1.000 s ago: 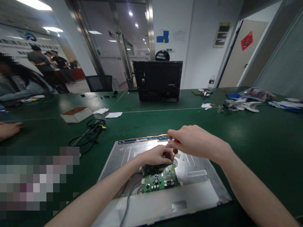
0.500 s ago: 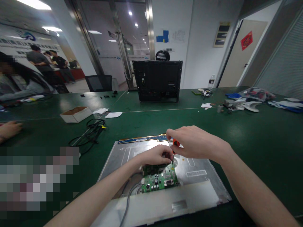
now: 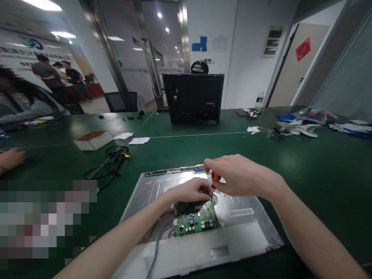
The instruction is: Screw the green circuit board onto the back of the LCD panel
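My right hand [image 3: 236,174] is closed around an orange and black screwdriver [image 3: 215,177], held nearly upright. Its shaft points down at the top right corner of a green circuit board [image 3: 196,223]. Beside the tip, the fingers of my left hand [image 3: 196,189] are curled together over the board's upper edge; what they pinch, if anything, is too small to tell. Beneath both hands lies a silver metal display panel [image 3: 244,203], with a narrow blue board [image 3: 174,171] along its far edge. A grey cable [image 3: 157,248] runs from the green board across the panel.
A black monitor housing [image 3: 193,99] stands at the back of the green table [image 3: 180,147]. To the left are an open white box [image 3: 93,141] and coiled black cables [image 3: 112,164]. Another person's hand [image 3: 11,159] rests at the left edge. Bags and loose parts [image 3: 290,128] lie back right.
The screwdriver handle and the right-hand fingers have shifted slightly, and more of the orange handle shows. My left hand and the panel stay where they were.
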A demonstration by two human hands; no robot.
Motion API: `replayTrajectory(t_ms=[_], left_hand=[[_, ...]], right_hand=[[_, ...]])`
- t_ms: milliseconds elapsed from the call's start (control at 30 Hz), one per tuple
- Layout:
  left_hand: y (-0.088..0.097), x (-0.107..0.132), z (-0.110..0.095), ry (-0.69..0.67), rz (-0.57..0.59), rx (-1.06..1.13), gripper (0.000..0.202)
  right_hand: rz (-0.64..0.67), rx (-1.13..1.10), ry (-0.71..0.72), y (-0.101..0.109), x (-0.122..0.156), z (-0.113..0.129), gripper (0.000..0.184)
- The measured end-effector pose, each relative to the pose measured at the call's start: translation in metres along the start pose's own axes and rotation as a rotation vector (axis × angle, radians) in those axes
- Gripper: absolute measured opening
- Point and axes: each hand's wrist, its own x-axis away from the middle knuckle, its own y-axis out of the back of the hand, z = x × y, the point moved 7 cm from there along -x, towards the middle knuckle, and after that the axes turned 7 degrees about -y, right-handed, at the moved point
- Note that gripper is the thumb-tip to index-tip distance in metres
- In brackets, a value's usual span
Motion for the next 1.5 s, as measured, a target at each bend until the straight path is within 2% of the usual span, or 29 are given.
replayTrajectory(t_ms=[167, 300, 467, 633, 733, 933, 1100, 1267, 1500], left_hand=[[-0.001, 0.001, -0.004, -0.023, 0.005, 0.051, 0.014], [-0.002, 0.002, -0.003, -0.01, -0.009, 0.078, 0.015], [-0.002, 0.001, 0.001, -0.016, -0.006, 0.048, 0.012], [0.0, 0.001, 0.001, -0.006, -0.011, 0.028, 0.007], [-0.001, 0.001, -0.003, -0.015, -0.001, 0.046, 0.01], [-0.001, 0.001, -0.003, -0.015, -0.001, 0.063, 0.011], [0.0, 0.0, -0.001, -0.021, -0.008, 0.02, 0.01], [0.001, 0.0, -0.001, 0.002, -0.015, 0.008, 0.009], [0.001, 0.001, -0.008, -0.047, -0.018, 0.052, 0.014]], right_hand=[[0.008, 0.015, -0.051, -0.001, -0.002, -0.004, 0.019], [0.005, 0.011, -0.054, 0.0, -0.003, -0.004, 0.026], [-0.011, 0.046, -0.046, 0.0, -0.002, -0.001, 0.018], [0.011, 0.021, -0.021, 0.0, 0.0, 0.001, 0.02], [0.015, 0.017, -0.041, 0.0, -0.001, -0.001, 0.018], [0.013, 0.023, -0.07, -0.001, -0.003, -0.004, 0.028], [-0.002, 0.028, -0.047, 0.0, -0.001, -0.002, 0.017], [-0.01, 0.022, -0.007, -0.001, 0.0, 0.001, 0.019], [-0.036, 0.073, -0.068, 0.001, -0.004, -0.002, 0.025]])
